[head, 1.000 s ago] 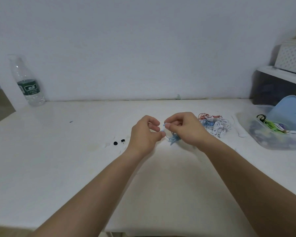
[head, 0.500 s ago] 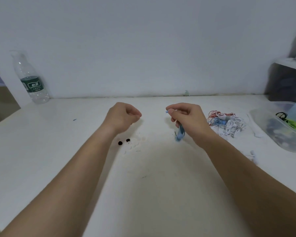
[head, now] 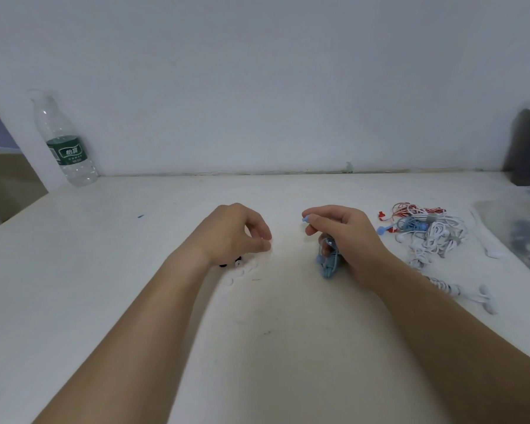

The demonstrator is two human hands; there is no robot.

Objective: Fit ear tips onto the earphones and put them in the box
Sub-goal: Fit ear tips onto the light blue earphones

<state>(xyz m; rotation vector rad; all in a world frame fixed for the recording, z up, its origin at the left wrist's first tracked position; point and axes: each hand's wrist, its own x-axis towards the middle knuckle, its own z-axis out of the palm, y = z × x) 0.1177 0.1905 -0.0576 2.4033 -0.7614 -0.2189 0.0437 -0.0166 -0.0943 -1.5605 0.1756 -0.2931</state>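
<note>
Several loose ear tips lie under left hand.

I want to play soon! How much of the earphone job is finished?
Not much shows as finished. The right hand holds the blue earphones; the left hand pinches a white ear tip. A pile of tangled earphones still waits beside the box, whose contents are too blurred to count.

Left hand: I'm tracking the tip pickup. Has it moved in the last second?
Yes. The left hand has left the right hand and gone left, over the loose ear tips.
</note>
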